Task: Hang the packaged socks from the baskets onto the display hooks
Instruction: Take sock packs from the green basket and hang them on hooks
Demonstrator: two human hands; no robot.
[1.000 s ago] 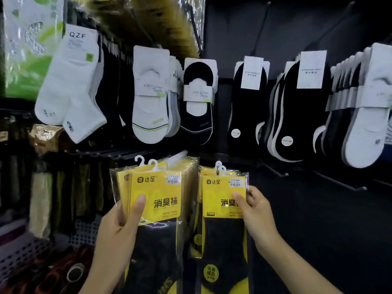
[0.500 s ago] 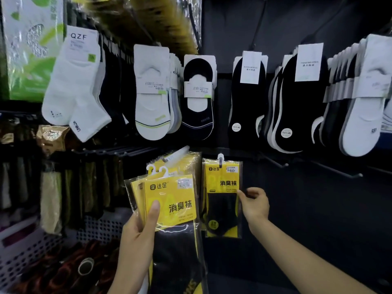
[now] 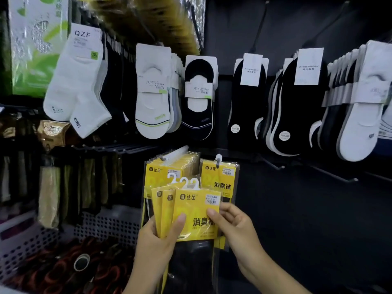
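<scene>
Held packs [image 3: 191, 211] were sealed in glossy clear plastic film over matt yellow card, topped by smooth white plastic hangers [image 3: 184, 181]. The hung pack [image 3: 220, 181] behind showed the same shiny film. White ankle socks [image 3: 74, 88], far left, were matt ribbed knit cloth; the no-show socks [image 3: 152, 117] were smoother knit, banded in matt paper sleeves [image 3: 153, 83]. The display hook [image 3: 272, 163], right, was thin dark metal wire. The basket [image 3: 101, 225], near left, was perforated matt plastic; the gold pouch [image 3: 53, 132] was crinkled glossy foil.

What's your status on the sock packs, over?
Left hand grips fanned yellow packs. Right hand pinches front pack. One pack hangs behind; nothing in the way.
</scene>
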